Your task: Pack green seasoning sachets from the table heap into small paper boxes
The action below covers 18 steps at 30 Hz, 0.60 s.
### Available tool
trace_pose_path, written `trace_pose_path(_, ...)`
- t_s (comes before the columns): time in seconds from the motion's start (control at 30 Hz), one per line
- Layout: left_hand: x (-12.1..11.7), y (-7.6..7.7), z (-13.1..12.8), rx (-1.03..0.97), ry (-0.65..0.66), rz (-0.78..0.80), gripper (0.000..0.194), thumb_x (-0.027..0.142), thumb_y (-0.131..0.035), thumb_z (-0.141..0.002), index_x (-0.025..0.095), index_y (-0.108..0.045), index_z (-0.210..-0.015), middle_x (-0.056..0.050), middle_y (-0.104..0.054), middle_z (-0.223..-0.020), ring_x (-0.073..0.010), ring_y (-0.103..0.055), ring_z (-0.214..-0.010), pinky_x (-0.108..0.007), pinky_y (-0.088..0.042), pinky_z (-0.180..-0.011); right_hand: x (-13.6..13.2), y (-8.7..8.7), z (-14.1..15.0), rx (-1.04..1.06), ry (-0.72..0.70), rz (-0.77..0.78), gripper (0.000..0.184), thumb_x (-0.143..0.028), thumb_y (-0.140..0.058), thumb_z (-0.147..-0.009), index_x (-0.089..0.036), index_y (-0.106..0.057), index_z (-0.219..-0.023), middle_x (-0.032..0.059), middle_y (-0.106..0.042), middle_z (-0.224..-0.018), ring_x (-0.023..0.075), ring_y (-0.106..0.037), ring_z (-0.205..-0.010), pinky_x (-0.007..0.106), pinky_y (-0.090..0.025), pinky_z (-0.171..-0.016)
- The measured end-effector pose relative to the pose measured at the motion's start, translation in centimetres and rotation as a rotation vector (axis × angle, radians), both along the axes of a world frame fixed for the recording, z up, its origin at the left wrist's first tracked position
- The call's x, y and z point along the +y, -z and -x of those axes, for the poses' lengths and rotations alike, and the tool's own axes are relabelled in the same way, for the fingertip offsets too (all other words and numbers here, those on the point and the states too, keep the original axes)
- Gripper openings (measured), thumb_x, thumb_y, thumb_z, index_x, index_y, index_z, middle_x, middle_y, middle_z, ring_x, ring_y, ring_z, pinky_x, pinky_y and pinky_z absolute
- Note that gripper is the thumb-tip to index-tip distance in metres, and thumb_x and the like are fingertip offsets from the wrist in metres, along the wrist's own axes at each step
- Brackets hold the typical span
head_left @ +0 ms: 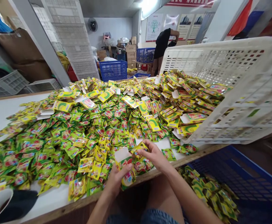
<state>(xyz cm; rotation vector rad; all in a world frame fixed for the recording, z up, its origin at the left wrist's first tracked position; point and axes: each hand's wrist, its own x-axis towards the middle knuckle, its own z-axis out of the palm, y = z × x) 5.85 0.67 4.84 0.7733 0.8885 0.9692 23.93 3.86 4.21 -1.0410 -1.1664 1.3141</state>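
Note:
Near the table's front edge, my left hand [117, 177] is wrapped round a small printed box [128, 172], green and red, whose white top flap [122, 154] stands up. Close to its right, my right hand [154, 155] pinches a yellow candy packet [139, 150] between thumb and fingers, just above and beside the box's upper end. Under and around both hands spreads a large heap of green candy packets [108, 124], with yellow candy packets [98, 158] mixed in to the left. Loose flat boxes [153, 123] lie on top of the heap.
A tipped white crate [219, 65] spills many boxes onto the table's right side. Below the edge, a blue crate [238, 174] holds filled packs. A dark cup [19, 202] stands front left. Behind are a stack of white crates [68, 34], a blue basket [113, 70] and a person [161, 46].

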Motion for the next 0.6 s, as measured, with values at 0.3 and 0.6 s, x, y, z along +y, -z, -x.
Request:
trace_pose_path(0.3, -0.1, 0.1, 0.2, 0.046, 0.013, -0.029, 0.049, 0.035, -0.069, -0.070, 0.014, -0.061, -0.113, -0.011, -0.071, -0.091, -0.0255, -0.065, -0.089, -0.033, -0.050, -0.077, -1.6, 1.7, 1.2, 0.009, 0.231, -0.011, 0.030, -0.043, -0.058, -0.079, -0.020, -0.056, -0.099, 0.0052, -0.063, -0.097, 0.0201, -0.059, -0.090, 0.033, -0.047, -0.081)
trace_pose_path(0.6, 0.0, 0.4, -0.2, 0.223, 0.037, -0.079, 0.046, 0.037, -0.071, -0.067, 0.013, -0.064, -0.105, -0.012, -0.070, -0.098, -0.0272, -0.064, -0.092, -0.035, -0.049, -0.079, -2.6, 1.3, 3.1, -0.096, 0.102, -0.015, 0.031, -0.045, -0.048, -0.086, -0.021, -0.058, -0.101, 0.0034, -0.065, -0.091, 0.0194, -0.060, -0.088, 0.029, -0.049, -0.073)
